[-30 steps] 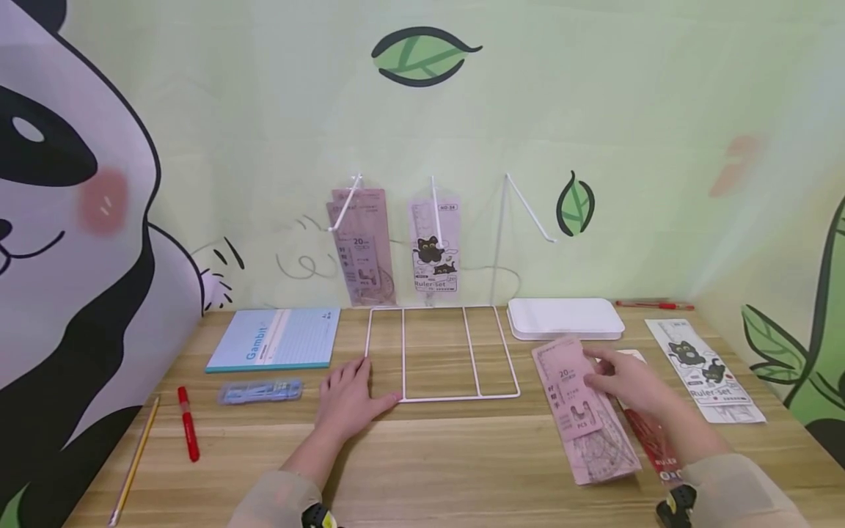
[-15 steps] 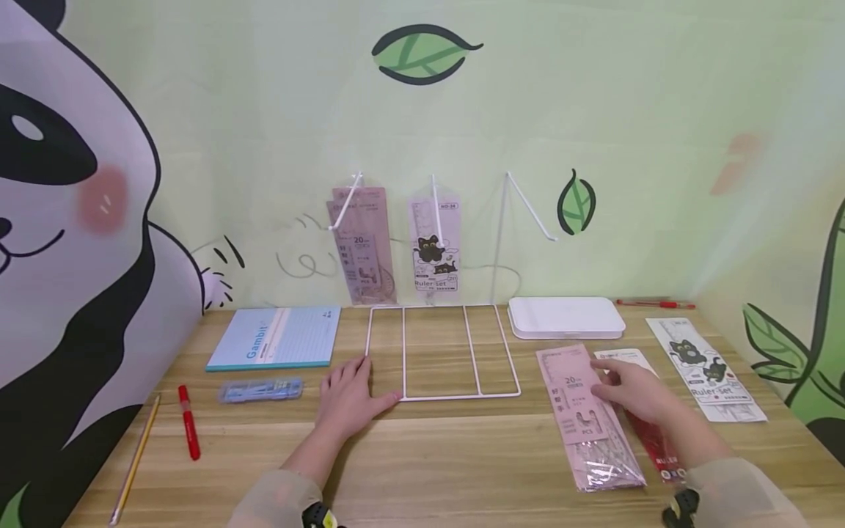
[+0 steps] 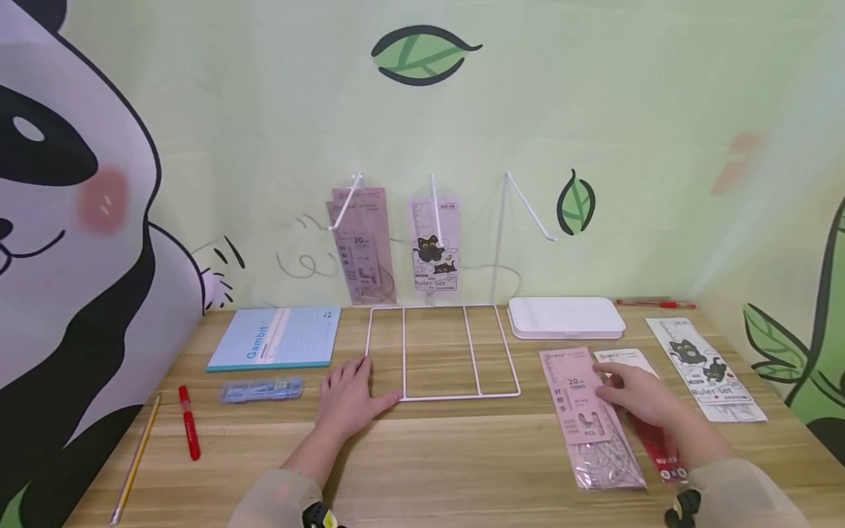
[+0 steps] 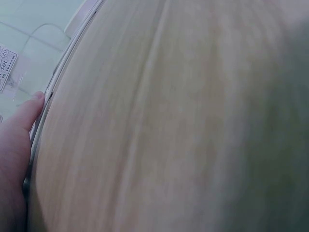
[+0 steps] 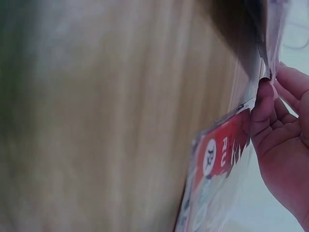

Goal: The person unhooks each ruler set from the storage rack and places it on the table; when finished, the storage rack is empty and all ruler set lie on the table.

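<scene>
My left hand (image 3: 348, 400) rests with relaxed fingers at the near left corner of a white wire rack (image 3: 439, 398), its thumb touching the front bar. In the left wrist view the thumb (image 4: 30, 111) lies along that bar. My right hand (image 3: 637, 392) pinches the right edge of a pink packaged ruler set (image 3: 581, 400), slightly lifted off the table. A red and white ruler packet (image 3: 660, 444) lies beneath that hand, partly hidden by it. Right of it lies a white cat-print ruler set (image 3: 705, 370).
Pink ruler sets (image 3: 363, 257) hang on the rack's left hook, and a cat-print set (image 3: 434, 257) on the middle one. The right hook (image 3: 531, 209) sticks out bare. A white case (image 3: 565, 319), notebook (image 3: 273, 337), blue box (image 3: 260, 391), pens and a pencil (image 3: 135, 460) lie around.
My right hand has shifted slightly right and down with the pink ruler set, uncovering the top of the red and white packet. The left hand has stayed still.
</scene>
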Available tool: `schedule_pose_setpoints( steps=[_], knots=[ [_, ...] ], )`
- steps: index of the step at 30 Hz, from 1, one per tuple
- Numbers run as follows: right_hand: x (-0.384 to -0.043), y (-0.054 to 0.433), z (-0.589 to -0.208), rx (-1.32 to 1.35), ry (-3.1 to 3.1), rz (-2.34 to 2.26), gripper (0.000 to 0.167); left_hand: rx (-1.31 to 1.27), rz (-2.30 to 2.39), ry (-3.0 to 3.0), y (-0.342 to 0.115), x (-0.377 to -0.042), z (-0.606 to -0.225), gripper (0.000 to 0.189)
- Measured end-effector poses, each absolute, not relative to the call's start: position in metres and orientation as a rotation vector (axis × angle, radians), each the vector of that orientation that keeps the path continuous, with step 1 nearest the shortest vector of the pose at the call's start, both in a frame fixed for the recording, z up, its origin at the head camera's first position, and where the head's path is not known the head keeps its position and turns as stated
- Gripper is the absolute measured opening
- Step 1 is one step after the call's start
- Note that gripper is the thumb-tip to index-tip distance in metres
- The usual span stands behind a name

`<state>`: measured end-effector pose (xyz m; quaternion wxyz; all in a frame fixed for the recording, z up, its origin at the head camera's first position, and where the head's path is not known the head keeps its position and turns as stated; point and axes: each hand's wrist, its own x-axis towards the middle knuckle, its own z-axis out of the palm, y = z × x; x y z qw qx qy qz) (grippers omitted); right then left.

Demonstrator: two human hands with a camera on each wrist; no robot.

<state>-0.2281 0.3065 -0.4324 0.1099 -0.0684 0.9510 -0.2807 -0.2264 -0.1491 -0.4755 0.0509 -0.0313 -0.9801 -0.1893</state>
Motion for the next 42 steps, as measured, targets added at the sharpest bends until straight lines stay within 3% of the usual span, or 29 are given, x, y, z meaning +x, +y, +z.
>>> schedule_pose_setpoints(
  steps=[42],
  knots=[
    [-0.232,0.318,-0.432,-0.196,2.818,-0.737,0.058,-0.091,-0.590,-2.983,-0.150,-0.228,-0.479,0.098]
  ],
)
